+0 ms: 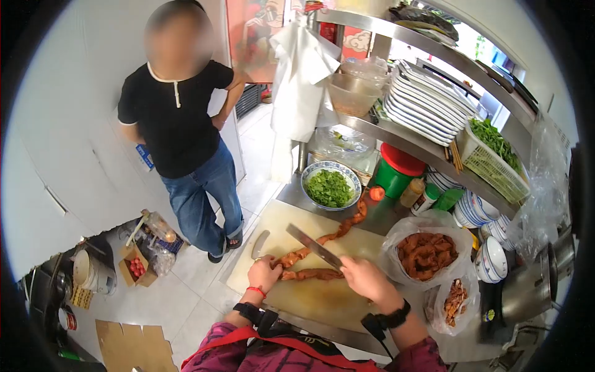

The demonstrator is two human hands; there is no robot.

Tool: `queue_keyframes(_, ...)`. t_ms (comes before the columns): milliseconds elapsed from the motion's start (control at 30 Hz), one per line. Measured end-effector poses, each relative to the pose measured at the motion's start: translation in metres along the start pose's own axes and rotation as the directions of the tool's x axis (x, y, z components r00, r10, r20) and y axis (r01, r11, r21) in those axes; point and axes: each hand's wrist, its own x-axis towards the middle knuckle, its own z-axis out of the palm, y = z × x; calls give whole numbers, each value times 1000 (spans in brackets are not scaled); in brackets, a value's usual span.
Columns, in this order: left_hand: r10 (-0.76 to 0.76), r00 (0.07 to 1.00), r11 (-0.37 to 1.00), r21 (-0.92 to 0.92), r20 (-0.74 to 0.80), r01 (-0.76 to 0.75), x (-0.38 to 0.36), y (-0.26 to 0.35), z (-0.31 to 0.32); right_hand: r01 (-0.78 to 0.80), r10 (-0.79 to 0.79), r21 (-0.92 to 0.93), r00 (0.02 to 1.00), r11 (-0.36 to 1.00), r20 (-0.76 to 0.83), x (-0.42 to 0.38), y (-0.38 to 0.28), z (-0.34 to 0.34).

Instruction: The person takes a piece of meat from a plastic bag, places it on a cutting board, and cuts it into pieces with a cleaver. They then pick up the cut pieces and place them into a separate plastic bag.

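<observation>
On the pale cutting board (273,218) lie two reddish-brown strips of marinated meat. The longer meat strip (338,232) winds toward the back of the counter; the shorter meat strip (313,274) lies nearer me. My left hand (264,273) is closed on the left end of the longer strip, close to the shorter one's end. In my right hand (364,280) is a kitchen knife (310,243), gripped by its handle, its blade angled up and left across the longer strip. A small curved pale piece (260,244) rests on the board beyond my left hand.
Right of the board stand a bag-lined container of meat (427,255) and a bag of smaller pieces (455,302). Behind it are a bowl of chopped greens (330,188) and a green tub with red lid (396,167). A shelf holds stacked plates (424,102). A person (180,118) stands at left.
</observation>
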Motion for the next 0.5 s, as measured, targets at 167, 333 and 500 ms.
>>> queue_keyframes(167,13,1000,997,74,12,-14,-3,8,-4,123,-120,-20,986,992,120,70,1,37)
queue_keyframes(333,50,991,975,209,125,-75,-10,18,-5,155,-163,68,978,986,129,101,10,70)
queue_keyframes(500,31,992,975,213,122,-56,-12,30,0,129,-136,52,980,990,147,108,13,83)
